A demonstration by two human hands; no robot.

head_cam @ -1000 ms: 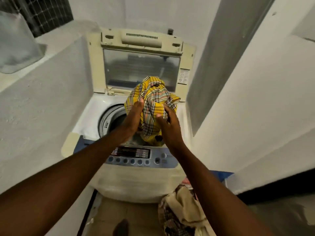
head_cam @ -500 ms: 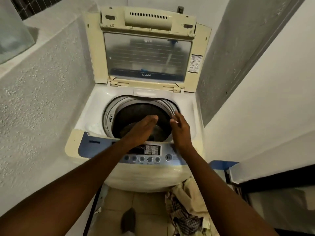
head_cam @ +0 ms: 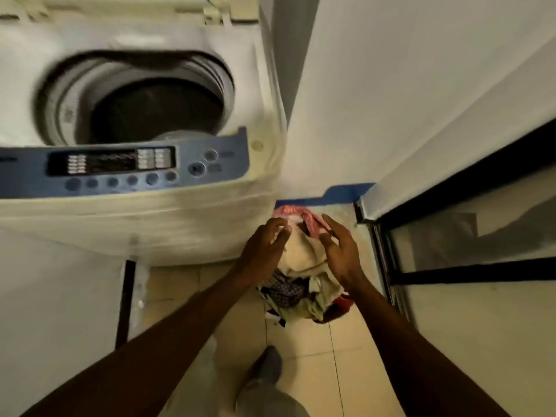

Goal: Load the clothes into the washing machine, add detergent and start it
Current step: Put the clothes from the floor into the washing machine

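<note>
Two bare hands, left hand (head_cam: 264,251) and right hand (head_cam: 338,251), hover with fingers spread and each grip empty over one heap of mixed cream, checked and pink clothes (head_cam: 301,275) at lower centre. One white top-loading washing machine (head_cam: 186,224) fills the upper left, its drum open. Half a second ago both hands were at that drum's rim.

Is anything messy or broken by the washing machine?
Nothing looks broken. The clothes pile on the floor is jumbled, but that is just laundry waiting to go in. The washing machine has its drum open for loading. Both the left hand and right hand are open above the pile.
</note>
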